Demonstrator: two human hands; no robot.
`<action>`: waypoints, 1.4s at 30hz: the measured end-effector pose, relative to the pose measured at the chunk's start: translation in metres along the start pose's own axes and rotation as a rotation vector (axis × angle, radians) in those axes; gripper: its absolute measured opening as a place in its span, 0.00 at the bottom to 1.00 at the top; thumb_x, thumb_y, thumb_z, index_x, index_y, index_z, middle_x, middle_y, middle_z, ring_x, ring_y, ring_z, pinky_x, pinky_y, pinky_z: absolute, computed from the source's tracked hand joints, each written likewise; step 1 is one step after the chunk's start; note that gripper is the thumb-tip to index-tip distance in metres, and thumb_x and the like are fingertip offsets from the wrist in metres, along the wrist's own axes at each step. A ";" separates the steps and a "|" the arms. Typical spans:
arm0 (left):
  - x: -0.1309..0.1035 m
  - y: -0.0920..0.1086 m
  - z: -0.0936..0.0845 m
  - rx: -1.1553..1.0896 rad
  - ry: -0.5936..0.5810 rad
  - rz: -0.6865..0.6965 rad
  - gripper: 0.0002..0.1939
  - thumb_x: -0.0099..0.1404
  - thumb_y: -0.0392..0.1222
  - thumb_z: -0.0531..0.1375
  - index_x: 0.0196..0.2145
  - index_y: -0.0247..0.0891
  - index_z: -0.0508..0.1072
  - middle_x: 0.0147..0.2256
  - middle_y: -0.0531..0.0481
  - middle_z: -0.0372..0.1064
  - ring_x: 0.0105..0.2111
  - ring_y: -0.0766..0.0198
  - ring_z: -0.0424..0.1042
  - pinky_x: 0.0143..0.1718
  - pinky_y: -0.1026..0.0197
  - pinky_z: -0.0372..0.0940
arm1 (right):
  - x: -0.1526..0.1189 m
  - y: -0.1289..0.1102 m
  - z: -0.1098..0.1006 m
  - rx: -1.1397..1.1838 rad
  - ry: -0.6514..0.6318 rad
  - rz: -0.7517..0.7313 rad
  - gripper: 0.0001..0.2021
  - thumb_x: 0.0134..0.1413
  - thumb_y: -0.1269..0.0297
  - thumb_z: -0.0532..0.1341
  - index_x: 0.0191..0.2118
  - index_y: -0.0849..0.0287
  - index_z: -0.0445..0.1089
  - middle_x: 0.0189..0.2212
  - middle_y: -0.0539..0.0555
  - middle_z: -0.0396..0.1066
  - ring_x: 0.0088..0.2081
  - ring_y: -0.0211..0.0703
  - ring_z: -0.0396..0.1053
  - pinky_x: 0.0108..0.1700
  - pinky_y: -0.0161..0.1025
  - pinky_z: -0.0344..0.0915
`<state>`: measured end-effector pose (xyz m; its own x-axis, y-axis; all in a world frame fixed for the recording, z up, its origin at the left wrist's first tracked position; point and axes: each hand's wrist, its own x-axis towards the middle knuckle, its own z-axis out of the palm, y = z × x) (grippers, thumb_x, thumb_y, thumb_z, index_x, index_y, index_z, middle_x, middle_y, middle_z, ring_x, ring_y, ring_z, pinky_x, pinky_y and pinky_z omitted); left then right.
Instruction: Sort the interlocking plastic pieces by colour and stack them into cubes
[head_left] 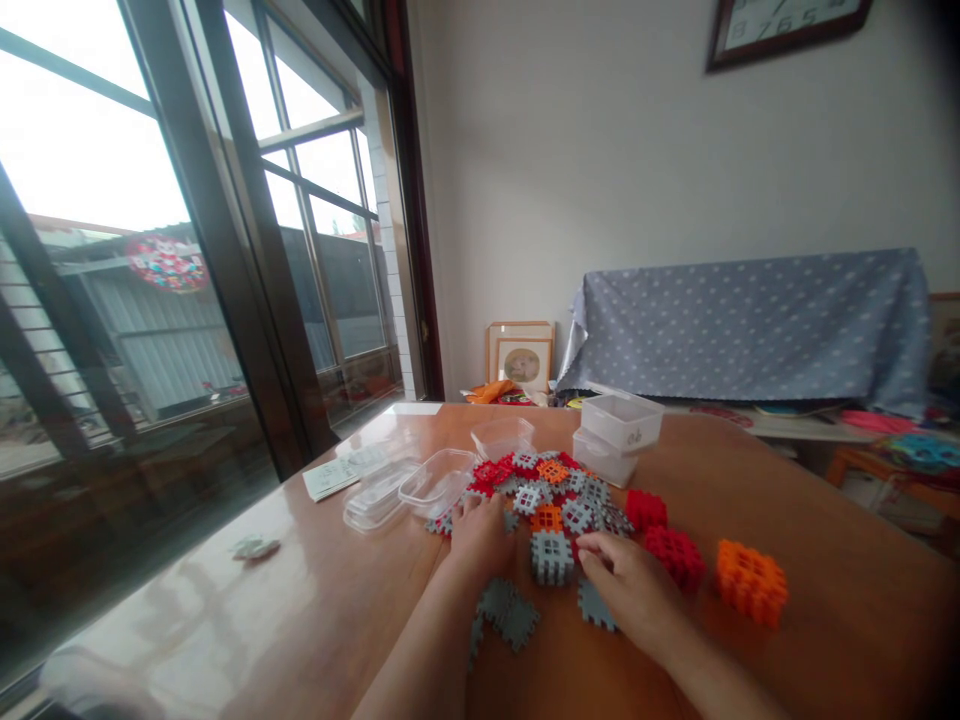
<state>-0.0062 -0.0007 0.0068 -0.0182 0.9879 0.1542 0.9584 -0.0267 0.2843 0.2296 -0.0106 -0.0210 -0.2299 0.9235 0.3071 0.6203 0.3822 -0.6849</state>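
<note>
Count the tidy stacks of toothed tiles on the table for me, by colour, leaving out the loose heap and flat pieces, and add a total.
Grey stack: 1
Red stacks: 2
Orange stack: 1
Total: 4

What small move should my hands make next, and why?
Perhaps lift a loose gray piece from the mixed pile onto the gray stack with your left hand: that hand is at the pile, the gray stack stands close to your right hand, and the orange stack also holds one colour.
</note>
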 end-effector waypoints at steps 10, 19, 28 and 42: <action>0.003 0.004 0.000 0.025 0.035 -0.086 0.23 0.62 0.46 0.58 0.55 0.40 0.69 0.52 0.36 0.72 0.58 0.42 0.62 0.63 0.34 0.41 | 0.001 -0.001 -0.001 -0.004 0.000 0.006 0.17 0.59 0.52 0.55 0.41 0.53 0.79 0.36 0.55 0.80 0.40 0.51 0.75 0.42 0.42 0.67; 0.006 0.007 0.002 -0.002 0.089 0.040 0.22 0.64 0.38 0.53 0.55 0.40 0.70 0.59 0.41 0.67 0.61 0.46 0.59 0.63 0.42 0.49 | 0.000 -0.002 -0.001 -0.002 -0.003 0.002 0.17 0.60 0.53 0.54 0.41 0.53 0.78 0.35 0.54 0.79 0.40 0.51 0.74 0.42 0.42 0.67; 0.008 0.000 0.019 0.004 -0.015 0.159 0.26 0.68 0.42 0.49 0.63 0.55 0.64 0.69 0.56 0.52 0.71 0.39 0.37 0.64 0.24 0.32 | 0.000 -0.003 0.000 0.030 -0.007 -0.014 0.17 0.60 0.53 0.54 0.40 0.53 0.79 0.35 0.54 0.80 0.39 0.50 0.74 0.41 0.41 0.67; 0.009 0.001 0.017 0.011 0.053 0.101 0.13 0.62 0.45 0.59 0.45 0.45 0.71 0.58 0.46 0.68 0.69 0.40 0.44 0.64 0.23 0.29 | 0.000 0.002 0.002 0.065 0.011 0.008 0.16 0.58 0.53 0.57 0.40 0.53 0.79 0.36 0.55 0.79 0.40 0.51 0.74 0.43 0.42 0.66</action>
<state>-0.0008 0.0112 -0.0074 0.0636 0.9707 0.2317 0.9593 -0.1235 0.2540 0.2290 -0.0093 -0.0237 -0.2172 0.9261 0.3084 0.5723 0.3768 -0.7284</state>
